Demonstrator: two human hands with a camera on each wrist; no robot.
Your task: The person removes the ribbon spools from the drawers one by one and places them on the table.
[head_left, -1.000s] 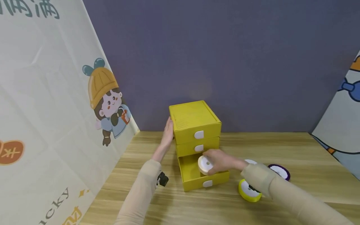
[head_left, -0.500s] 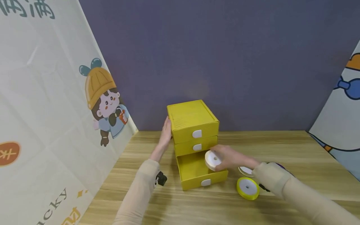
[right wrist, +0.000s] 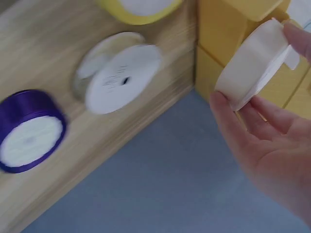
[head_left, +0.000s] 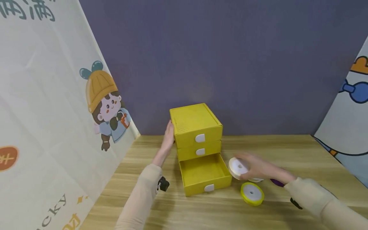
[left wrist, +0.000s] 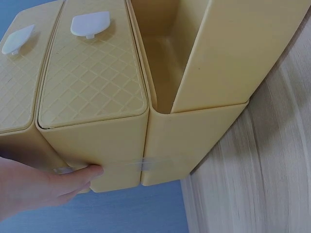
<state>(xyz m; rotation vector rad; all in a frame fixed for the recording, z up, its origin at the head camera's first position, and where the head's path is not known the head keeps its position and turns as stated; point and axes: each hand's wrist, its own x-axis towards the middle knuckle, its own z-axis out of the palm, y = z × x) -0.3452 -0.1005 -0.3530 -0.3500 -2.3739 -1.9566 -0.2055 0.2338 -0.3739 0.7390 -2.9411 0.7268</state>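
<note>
A yellow three-drawer box point(head_left: 195, 118) stands on the table, its bottom drawer point(head_left: 192, 188) pulled out and with nothing inside. My left hand point(head_left: 167, 140) rests against the box's left side; in the left wrist view its fingers point(left wrist: 80, 179) lie along the side wall. To the right of the drawer, my right hand point(head_left: 260, 167) grips a roll of cream ribbon point(head_left: 235, 168) above the table. The right wrist view shows the ribbon roll held by its rim between thumb and fingers.
A yellow ribbon roll point(head_left: 252, 194) lies to the right of the drawer. Behind my right hand are a white-sided spool point(right wrist: 124, 80) and a purple ribbon roll point(right wrist: 31, 131). A dark blue-grey wall point(head_left: 201, 64) rises at the table's back edge.
My right hand has lifted the cream ribbon roll out of the bottom drawer and carried it right, past the drawer's side. My left hand stays against the box.
</note>
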